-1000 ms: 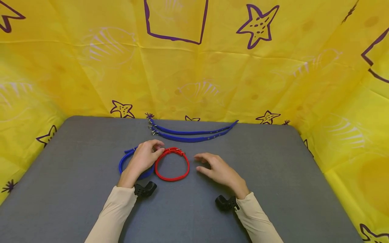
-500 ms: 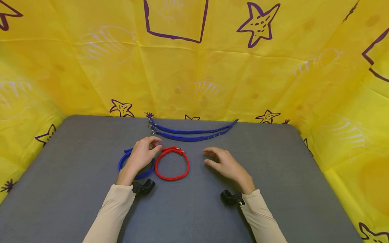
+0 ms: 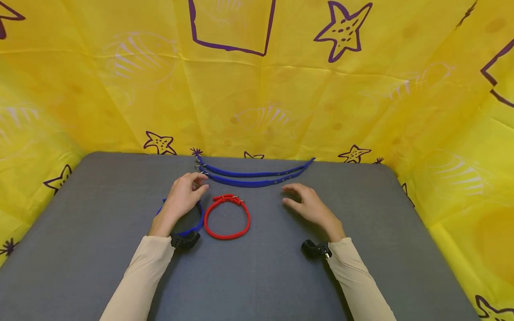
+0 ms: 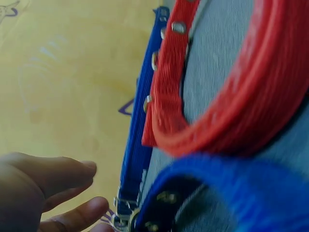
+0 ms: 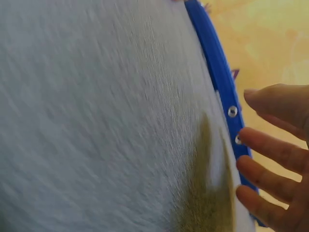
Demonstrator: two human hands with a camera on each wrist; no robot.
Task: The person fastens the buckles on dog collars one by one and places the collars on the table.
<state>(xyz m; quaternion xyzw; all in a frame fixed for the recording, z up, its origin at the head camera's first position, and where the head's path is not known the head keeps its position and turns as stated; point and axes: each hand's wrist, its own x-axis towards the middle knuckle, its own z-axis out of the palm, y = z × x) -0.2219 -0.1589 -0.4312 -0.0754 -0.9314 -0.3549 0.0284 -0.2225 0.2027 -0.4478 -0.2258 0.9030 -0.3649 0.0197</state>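
My left hand (image 3: 180, 198) hovers over the blue collar buckled into a loop (image 3: 202, 217), hiding part of it. Its loosely bent fingers hold nothing and reach toward the buckle ends of two unfastened blue collars, the front one (image 3: 245, 183) and the rear one (image 3: 245, 174). To the right of the blue loop lies a red collar (image 3: 226, 236), also buckled into a ring. My right hand (image 3: 311, 205) is above the table near the collars' holed ends, with nothing in it. In the right wrist view its spread fingers (image 5: 268, 179) appear before a blue collar (image 5: 212, 53) with metal eyelets.
The grey table (image 3: 257, 276) meets a yellow cloth (image 3: 225, 89) printed with starfish and fish behind and at both sides. A black camera mount sits on the left wrist (image 3: 184, 240) and another on the right wrist (image 3: 315, 249).
My left hand has lifted off from beside the red collar and moved back and slightly left. The right hand has moved right and back. The collars have stayed in place.
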